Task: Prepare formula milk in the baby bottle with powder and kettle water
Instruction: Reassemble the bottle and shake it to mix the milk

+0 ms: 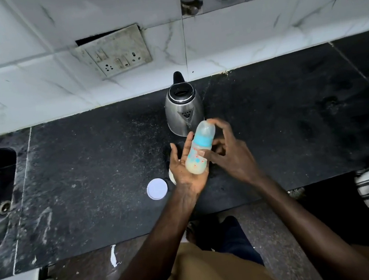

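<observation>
Lying tilted across the flat, spread palm of the left hand (185,169), above the near part of the dark counter (90,173), the baby bottle (200,152) holds pale milk, its blue collar and clear cap pointing away. The right hand (233,155) curls beside it, thumb against the body and blurred fingertips at the cap; whether they actually clamp it cannot be told. A white lid (157,188) lies just left of the left wrist, which hides most of a white tub (171,175); beyond, the steel kettle (183,110) stands lid-up, its base partly blocked by the cap, below a wall socket (116,53).
</observation>
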